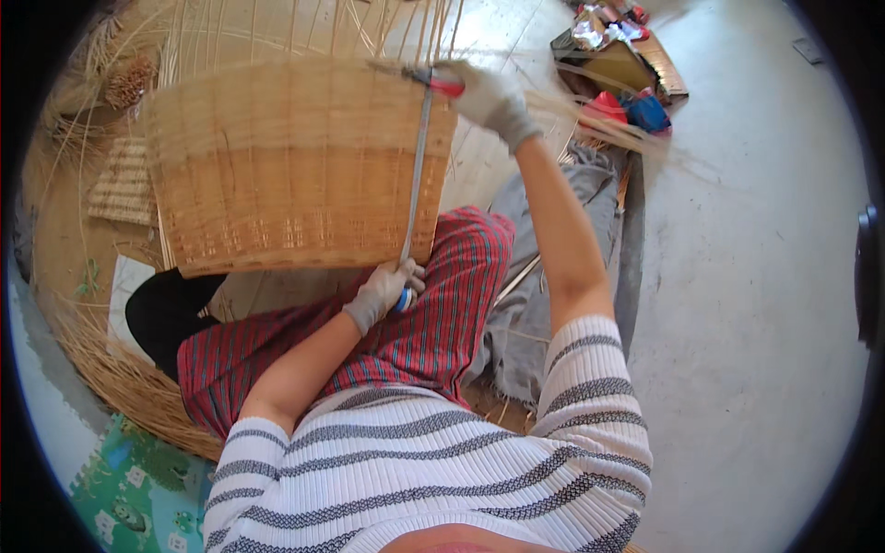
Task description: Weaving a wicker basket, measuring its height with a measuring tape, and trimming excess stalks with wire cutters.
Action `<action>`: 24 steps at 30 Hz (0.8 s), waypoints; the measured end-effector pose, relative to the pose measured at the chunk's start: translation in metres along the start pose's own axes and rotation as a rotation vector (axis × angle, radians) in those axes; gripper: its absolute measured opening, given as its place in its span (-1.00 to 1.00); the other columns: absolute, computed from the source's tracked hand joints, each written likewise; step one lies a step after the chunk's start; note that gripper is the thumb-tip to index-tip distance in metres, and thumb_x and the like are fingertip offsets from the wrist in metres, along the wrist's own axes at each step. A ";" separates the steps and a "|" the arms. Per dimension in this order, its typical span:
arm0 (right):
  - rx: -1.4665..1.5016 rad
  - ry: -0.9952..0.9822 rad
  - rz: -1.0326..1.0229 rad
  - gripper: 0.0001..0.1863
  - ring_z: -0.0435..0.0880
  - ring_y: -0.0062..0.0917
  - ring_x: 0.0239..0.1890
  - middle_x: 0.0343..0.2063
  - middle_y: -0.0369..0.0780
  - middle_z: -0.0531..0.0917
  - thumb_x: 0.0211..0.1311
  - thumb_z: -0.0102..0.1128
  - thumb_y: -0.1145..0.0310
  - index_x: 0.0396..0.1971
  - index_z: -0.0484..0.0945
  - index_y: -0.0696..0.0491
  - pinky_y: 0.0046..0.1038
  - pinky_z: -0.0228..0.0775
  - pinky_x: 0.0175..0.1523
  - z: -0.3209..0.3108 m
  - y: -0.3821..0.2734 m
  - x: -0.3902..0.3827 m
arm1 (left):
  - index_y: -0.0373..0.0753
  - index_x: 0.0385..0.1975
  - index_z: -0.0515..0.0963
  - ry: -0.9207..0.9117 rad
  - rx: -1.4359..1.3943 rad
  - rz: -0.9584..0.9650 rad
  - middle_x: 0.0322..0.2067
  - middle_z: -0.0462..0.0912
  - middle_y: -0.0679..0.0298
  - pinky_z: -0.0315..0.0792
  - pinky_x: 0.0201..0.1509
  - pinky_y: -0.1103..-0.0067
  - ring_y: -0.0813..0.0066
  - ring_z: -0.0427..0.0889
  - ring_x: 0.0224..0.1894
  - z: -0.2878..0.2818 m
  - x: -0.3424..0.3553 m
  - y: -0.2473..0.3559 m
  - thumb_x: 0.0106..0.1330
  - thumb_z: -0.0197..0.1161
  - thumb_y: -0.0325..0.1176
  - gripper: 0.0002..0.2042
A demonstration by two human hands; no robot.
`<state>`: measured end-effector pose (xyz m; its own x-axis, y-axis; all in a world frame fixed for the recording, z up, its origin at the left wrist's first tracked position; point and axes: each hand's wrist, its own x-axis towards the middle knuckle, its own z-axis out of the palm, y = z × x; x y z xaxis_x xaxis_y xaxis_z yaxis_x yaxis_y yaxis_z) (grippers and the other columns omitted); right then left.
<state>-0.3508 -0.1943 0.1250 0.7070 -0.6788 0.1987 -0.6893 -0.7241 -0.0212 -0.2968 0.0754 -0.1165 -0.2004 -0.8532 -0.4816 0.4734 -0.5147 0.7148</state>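
In front of me, across my plaid-covered lap, stands a woven wicker panel or basket side [286,175] with loose stakes rising from its top edge. My gloved left hand [376,293] is closed round a blue and white tape measure [404,300] at the lower right corner. Its metal blade [419,166] runs up along the weave's right side to the top. Up there my gloved right hand [487,100] grips a red-handled cutting tool [446,86], pliers or shears, with its dark jaws over the top edge. Whether that hand also pinches the blade is blurred.
A small woven piece [123,184] lies at the left, near bundled canes [134,69]. More long canes [138,382] curve round my left side. At upper right sits a cardboard box [666,69] of odds and ends. Grey cloth [544,304] lies by my right.
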 end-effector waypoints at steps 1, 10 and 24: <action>-0.029 -0.020 0.039 -0.46 0.73 -0.09 -0.19 -0.23 -0.06 0.74 0.18 0.25 -0.02 0.19 0.49 -0.29 -0.12 0.56 -0.11 -0.004 -0.006 -0.015 | -0.34 -0.11 0.57 0.003 0.061 0.002 -0.48 0.64 0.23 0.56 -0.49 0.49 0.47 0.59 -0.56 -0.004 -0.003 0.001 0.54 0.03 -0.01 -0.57; 0.026 -0.007 0.029 -0.45 0.73 -0.12 -0.28 -0.34 -0.05 0.72 0.14 0.32 0.14 0.18 0.48 -0.21 -0.14 0.56 -0.23 -0.039 -0.065 -0.119 | -0.29 -0.17 0.60 0.136 0.347 0.422 -0.46 0.69 0.20 0.51 -0.32 0.45 0.41 0.68 -0.42 -0.011 -0.016 0.038 0.54 0.06 -0.15 -0.68; -0.867 -0.068 -0.540 -0.69 0.65 -0.42 -0.06 -0.26 -0.28 0.70 0.17 0.34 0.14 -0.08 0.67 -0.19 -0.32 0.44 -0.10 -0.151 -0.158 0.028 | -0.27 0.03 0.43 0.613 1.311 0.955 -0.13 0.68 0.04 0.58 -0.19 0.27 0.03 0.70 -0.19 0.071 -0.030 0.233 0.42 0.11 -0.25 -0.71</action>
<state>-0.2461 -0.0800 0.2815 0.9459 -0.3133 -0.0843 -0.1349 -0.6159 0.7762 -0.2413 -0.0253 0.1000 0.1876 -0.8797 0.4369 -0.7954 0.1250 0.5931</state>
